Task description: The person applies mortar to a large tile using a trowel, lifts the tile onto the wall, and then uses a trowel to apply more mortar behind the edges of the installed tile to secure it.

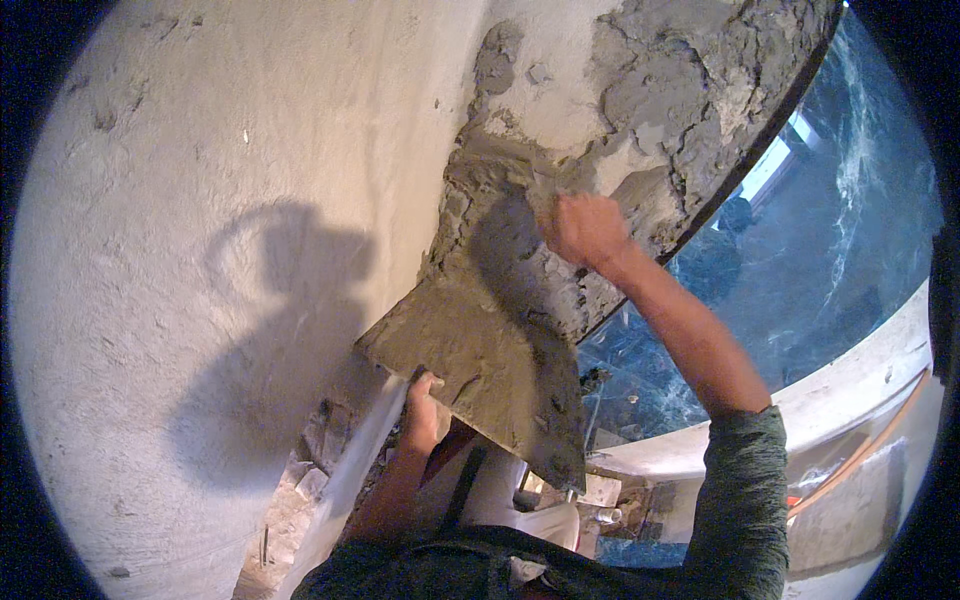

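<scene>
The right arm comes up from the lower right, its grey-green sleeve pushed back past the elbow and the bare forearm stretched diagonally up and to the left, nearly straight. The right hand (585, 230) is curled into a closed grip with the knuckles turned toward the camera; what the fingers enclose cannot be made out. The left arm rises from the bottom edge near the middle, forearm bare and almost vertical, and the left hand (421, 408) is raised with the wrist bent back, fingers hooked upward and thumb on top in a clasp.
</scene>
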`<state>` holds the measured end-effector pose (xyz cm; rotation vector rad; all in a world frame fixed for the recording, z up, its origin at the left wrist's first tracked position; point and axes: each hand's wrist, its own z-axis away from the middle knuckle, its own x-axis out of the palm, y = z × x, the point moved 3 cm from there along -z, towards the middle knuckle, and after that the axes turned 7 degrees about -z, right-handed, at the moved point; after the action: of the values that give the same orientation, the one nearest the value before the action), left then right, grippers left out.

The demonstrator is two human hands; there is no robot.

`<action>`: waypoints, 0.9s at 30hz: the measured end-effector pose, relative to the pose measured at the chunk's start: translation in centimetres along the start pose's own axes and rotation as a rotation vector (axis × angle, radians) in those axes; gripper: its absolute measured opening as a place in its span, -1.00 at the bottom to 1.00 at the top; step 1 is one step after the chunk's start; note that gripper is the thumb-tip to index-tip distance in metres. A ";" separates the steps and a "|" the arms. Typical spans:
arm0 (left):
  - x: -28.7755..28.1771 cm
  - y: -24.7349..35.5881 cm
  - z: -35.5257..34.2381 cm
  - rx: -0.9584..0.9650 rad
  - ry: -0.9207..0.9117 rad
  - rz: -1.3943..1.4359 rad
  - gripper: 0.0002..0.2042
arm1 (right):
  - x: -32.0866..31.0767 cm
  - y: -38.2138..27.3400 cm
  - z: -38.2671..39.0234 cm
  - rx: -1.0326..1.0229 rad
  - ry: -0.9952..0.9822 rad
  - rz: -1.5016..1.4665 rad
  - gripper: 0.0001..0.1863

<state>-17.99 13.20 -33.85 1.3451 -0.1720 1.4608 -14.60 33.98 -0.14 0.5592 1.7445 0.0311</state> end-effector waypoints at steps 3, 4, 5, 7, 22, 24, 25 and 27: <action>-1.9 -0.3 -1.5 0.077 0.034 -0.089 -0.76 | -2.9 1.0 -2.0 -0.014 0.052 0.040 -0.55; -2.3 -0.4 -2.0 0.091 0.017 -0.099 -0.77 | -4.1 1.6 -2.7 -0.013 0.070 0.031 -0.54; -1.5 -0.5 -1.4 0.081 0.000 -0.078 -0.77 | -5.2 2.3 -3.1 -0.006 0.077 0.023 -0.52; 3.1 1.1 1.6 0.044 -0.037 -0.004 -0.76 | -7.4 3.6 -2.7 0.077 0.052 0.003 -0.50; 2.5 2.7 2.7 -0.051 0.248 -0.297 -0.79 | 13.4 -4.5 8.1 0.099 -0.437 -0.287 -0.75; 2.9 2.3 2.5 -0.076 0.206 -0.240 -0.79 | 18.7 -5.4 8.2 0.072 -0.456 -0.249 -0.74; 1.9 1.5 1.6 -0.058 0.180 -0.191 -0.79 | 20.3 -6.1 7.6 0.054 -0.453 -0.260 -0.75; 1.8 1.7 1.6 -0.127 0.145 -0.199 -0.79 | 21.8 -7.1 6.6 0.032 -0.455 -0.279 -0.75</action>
<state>-17.84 12.46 -31.01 1.1166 -0.0345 1.3504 -13.99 34.26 -23.97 0.3106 1.3640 -0.2994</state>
